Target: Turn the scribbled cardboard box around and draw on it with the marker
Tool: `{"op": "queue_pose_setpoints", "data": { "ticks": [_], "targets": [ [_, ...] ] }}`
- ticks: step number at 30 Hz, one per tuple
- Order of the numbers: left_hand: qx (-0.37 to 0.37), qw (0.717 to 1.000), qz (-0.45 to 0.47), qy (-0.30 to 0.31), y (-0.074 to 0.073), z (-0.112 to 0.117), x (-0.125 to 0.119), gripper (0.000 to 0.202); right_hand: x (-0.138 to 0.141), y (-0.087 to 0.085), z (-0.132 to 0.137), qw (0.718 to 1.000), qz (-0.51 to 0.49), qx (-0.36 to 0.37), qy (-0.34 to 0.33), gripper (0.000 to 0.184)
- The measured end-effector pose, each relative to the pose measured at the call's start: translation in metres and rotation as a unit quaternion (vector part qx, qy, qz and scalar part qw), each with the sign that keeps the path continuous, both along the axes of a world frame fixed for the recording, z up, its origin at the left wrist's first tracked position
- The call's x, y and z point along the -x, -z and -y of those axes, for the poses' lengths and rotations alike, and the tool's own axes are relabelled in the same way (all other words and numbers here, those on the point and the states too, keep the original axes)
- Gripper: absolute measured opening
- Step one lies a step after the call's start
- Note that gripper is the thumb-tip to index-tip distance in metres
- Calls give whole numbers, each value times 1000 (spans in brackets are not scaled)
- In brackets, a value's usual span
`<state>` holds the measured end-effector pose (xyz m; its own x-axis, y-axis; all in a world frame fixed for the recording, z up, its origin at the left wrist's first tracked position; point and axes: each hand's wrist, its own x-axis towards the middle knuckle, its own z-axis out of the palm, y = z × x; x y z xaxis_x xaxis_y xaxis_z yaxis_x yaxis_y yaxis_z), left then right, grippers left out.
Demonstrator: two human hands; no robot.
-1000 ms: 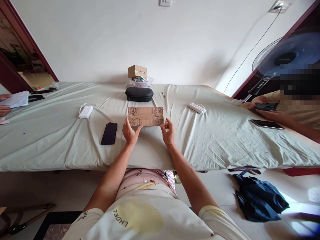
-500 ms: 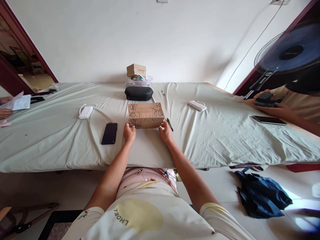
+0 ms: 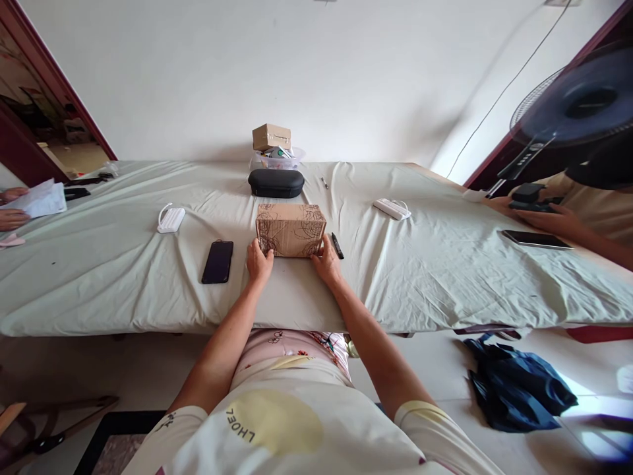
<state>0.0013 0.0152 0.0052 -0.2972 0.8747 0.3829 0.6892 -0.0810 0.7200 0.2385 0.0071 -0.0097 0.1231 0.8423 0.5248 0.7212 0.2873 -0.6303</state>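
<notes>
A brown cardboard box (image 3: 291,231) with black scribbled line drawings on its top and front stands on the cloth-covered table in front of me. My left hand (image 3: 260,261) grips its lower left front corner, with the thumb at the front. At the lower right corner, my right hand (image 3: 326,262) holds the box in the same way. The fingers behind the box's sides are partly hidden. A black marker (image 3: 337,246) lies just right of my right hand. To the left of my left hand rests a dark smartphone (image 3: 217,262).
Behind the box are a black zip case (image 3: 275,183) and a clear plastic tub (image 3: 291,160) carrying a smaller carton (image 3: 271,136). White corded devices (image 3: 171,220) lie at both sides. One person at left holds papers (image 3: 42,200); another at right holds a dark device (image 3: 534,198).
The box has tipped slightly so that more of its front face shows and less of its top. Both hands have shifted a little with it, thumbs now against the lower front.
</notes>
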Motion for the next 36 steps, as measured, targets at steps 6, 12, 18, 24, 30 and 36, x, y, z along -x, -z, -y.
{"op": "queue_pose_setpoints", "data": {
  "ticks": [6,12,18,24,30,36],
  "targets": [
    [-36,999,-2,-7,-4,3,1,74,1,-7,3,999,-23,-37,-22,77],
    [-48,998,-44,-8,-9,12,-6,95,9,-11,9,999,7,-50,-15,84],
    [-20,993,-117,5,-16,25,-22,108,26,-9,11,998,26,-35,52,109],
    [-6,991,-134,4,-22,28,-24,103,25,-7,8,998,25,-22,53,114],
    [-23,996,-85,16,-12,16,-12,87,16,-9,9,999,5,-21,-29,98],
    [-68,997,-32,20,1,4,-3,73,21,-14,18,995,-33,-28,-92,84]
  ]
}}
